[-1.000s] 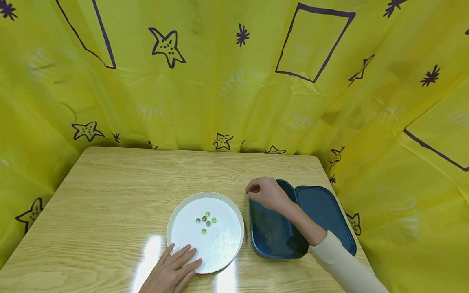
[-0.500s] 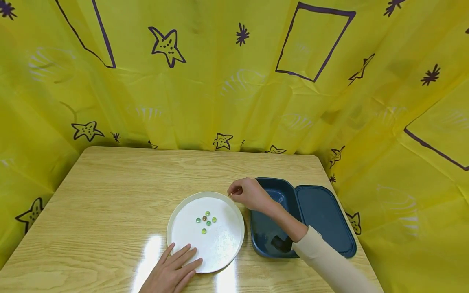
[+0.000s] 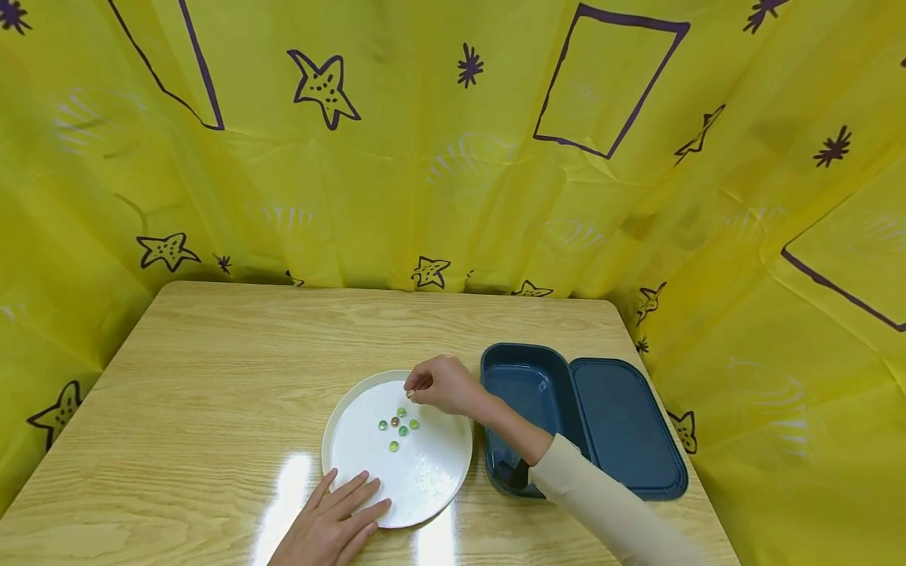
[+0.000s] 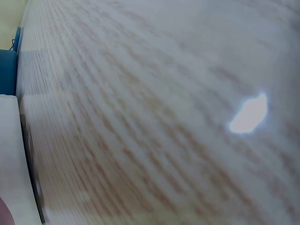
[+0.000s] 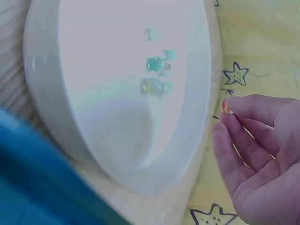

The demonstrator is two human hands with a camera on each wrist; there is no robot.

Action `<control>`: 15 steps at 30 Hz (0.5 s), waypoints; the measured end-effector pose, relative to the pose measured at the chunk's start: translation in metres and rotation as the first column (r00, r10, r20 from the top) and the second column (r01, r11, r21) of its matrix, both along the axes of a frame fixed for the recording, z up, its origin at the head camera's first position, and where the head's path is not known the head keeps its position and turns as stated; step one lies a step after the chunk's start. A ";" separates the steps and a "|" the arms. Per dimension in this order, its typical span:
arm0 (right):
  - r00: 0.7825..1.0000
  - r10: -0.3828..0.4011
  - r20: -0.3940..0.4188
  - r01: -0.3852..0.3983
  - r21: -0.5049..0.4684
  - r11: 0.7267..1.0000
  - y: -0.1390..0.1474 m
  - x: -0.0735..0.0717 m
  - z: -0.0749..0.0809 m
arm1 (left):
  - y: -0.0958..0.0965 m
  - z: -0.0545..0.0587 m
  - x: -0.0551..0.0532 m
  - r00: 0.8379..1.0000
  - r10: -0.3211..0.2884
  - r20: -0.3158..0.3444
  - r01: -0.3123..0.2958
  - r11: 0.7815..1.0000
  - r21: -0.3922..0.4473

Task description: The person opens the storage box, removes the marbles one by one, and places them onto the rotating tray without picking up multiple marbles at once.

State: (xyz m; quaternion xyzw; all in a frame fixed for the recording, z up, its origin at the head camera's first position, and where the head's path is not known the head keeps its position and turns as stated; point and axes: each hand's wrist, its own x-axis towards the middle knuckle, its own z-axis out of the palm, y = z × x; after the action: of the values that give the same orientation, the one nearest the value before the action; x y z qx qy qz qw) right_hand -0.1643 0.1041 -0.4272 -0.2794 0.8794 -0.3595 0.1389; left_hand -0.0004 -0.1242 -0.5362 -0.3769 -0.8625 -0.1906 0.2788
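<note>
A round white tray [image 3: 439,464] with a low rim lies on the table. Several small glass marbles sit near its middle: green and yellow-green ones around a brown marble [image 3: 395,422]. My right hand [image 3: 447,385] is over the tray's far side, pinching a small orange, red and white marble [image 5: 227,107] between thumb and fingertips, just beyond the cluster. My left hand [image 3: 336,512] rests with spread, fairly straight fingers on the near left rim of the tray. In the left wrist view only a sliver of that hand shows at the lower left corner.
A dark blue rectangular box [image 3: 527,355] stands uncovered right of the tray, partly under the right forearm. Its flat blue lid [image 3: 626,424] lies against its right side, by the table's edge. A yellow curtain [image 3: 396,196] hangs behind the wooden table [image 3: 248,354].
My right hand, pinching the marble, has moved left from over the blue box to over the tray, coming lower toward the marbles there. The left hand and the tray have stayed put.
</note>
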 end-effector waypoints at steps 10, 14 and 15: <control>1.000 -0.016 0.003 0.015 0.033 0.999 -0.025 -0.003 -0.014 | 0.000 -0.001 -0.001 1.000 -0.002 -0.021 0.002 1.000 -0.008; 1.000 -0.015 0.011 0.014 0.038 0.999 -0.033 -0.004 -0.020 | 0.000 -0.001 -0.001 1.000 -0.001 -0.014 0.001 1.000 -0.014; 1.000 -0.016 0.014 0.015 0.041 0.999 -0.035 -0.004 -0.021 | 0.000 -0.001 -0.001 1.000 0.000 -0.013 0.000 1.000 -0.015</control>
State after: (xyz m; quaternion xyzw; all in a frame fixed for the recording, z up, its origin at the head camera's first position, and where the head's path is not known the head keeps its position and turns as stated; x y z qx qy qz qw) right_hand -0.1682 0.0693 -0.4482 -0.2672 0.8877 -0.3444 0.1481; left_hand -0.0017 -0.1244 -0.5376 -0.3804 -0.8620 -0.1817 0.2816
